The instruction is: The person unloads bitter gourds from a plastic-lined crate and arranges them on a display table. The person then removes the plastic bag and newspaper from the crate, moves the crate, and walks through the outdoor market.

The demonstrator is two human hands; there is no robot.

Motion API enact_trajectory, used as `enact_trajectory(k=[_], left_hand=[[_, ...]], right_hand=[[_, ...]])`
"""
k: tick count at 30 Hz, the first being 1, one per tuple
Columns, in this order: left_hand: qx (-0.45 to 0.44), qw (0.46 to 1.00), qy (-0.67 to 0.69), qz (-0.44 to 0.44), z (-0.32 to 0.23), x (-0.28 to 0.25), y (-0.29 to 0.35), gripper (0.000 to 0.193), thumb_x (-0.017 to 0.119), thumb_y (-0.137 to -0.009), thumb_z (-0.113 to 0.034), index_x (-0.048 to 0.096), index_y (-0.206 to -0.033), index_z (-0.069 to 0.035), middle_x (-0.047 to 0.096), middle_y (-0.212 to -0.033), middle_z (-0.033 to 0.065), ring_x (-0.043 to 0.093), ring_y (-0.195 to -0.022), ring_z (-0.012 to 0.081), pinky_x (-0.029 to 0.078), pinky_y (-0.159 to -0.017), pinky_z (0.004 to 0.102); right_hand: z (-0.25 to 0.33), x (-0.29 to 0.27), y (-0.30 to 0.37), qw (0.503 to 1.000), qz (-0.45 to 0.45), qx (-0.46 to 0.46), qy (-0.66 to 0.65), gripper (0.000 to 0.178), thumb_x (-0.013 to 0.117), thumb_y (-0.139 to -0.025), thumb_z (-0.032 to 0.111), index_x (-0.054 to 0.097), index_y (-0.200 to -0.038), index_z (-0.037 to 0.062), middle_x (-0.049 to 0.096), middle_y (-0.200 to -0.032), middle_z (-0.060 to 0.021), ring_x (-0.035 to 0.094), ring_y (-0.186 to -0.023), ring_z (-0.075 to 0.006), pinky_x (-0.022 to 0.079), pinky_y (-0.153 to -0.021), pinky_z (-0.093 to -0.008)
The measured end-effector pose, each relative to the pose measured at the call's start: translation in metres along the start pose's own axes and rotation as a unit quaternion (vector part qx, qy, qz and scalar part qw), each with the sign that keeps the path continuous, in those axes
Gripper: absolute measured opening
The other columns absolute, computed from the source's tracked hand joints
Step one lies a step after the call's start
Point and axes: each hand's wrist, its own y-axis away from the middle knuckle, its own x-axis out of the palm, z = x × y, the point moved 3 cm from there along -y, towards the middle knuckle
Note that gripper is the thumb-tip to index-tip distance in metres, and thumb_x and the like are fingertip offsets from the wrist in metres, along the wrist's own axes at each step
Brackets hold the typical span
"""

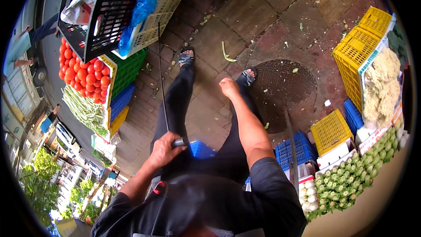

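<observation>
My left hand (pixel 168 150) is closed around the grey handle (pixel 179 142) of a long, thin dark rod or blade (pixel 162 83). From the hand it runs up past my left leg toward the stacked crates on the left; whether it has a cutting edge I cannot tell. My right hand (pixel 229 87) is a loose fist held out ahead, above my right foot (pixel 248 77). Its fingers are curled in, and anything inside them is hidden. Both hands are apart from the produce.
On the left, tomatoes (pixel 87 71) and long green beans (pixel 83 105) top crates beside a black crate (pixel 107 22). On the right stand yellow crates (pixel 357 52), a blue crate (pixel 294 151), stacked green vegetables (pixel 351 177) and a narrow upright bar (pixel 290 140). A round manhole cover (pixel 285 87) lies in the paving.
</observation>
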Motion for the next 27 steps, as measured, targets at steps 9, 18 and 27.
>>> enact_trajectory(k=[9,18,27], left_hand=[[0.062,0.996,-0.059,-0.016,0.049,0.019,0.030,0.024,0.070,-0.057,-0.018,0.057,-0.077,-0.015,0.057,-0.076,0.0015,0.056,-0.071,0.0217,0.040,-0.062,0.0356],[0.075,0.995,-0.052,-0.046,0.047,0.016,0.026,0.019,0.068,-0.059,-0.019,0.059,-0.076,-0.015,0.055,-0.073,-0.0016,0.054,-0.066,0.0161,0.041,-0.060,0.0325],[0.058,0.992,0.077,-0.084,0.039,-0.009,0.030,0.023,0.074,-0.074,-0.027,0.059,-0.087,-0.015,0.060,-0.084,0.0023,0.059,-0.082,0.0233,0.042,-0.072,0.0364]], right_hand=[[-0.048,0.020,-0.162,0.990,0.010,0.079,0.118,0.036,0.054,-0.086,0.022,0.056,-0.122,0.0177,0.049,-0.127,-0.0161,0.054,-0.112,-0.0331,0.047,-0.090,-0.0439],[-0.004,-0.009,-0.166,0.983,-0.012,0.059,0.174,0.038,0.057,-0.086,0.019,0.053,-0.120,0.0008,0.050,-0.118,-0.0185,0.057,-0.102,-0.0381,0.048,-0.087,-0.0442],[0.305,-0.077,-0.022,0.906,-0.030,-0.315,-0.279,0.042,0.059,-0.086,0.002,0.048,-0.125,-0.0067,0.049,-0.119,-0.0111,0.058,-0.094,-0.0143,0.047,-0.081,-0.0249]])
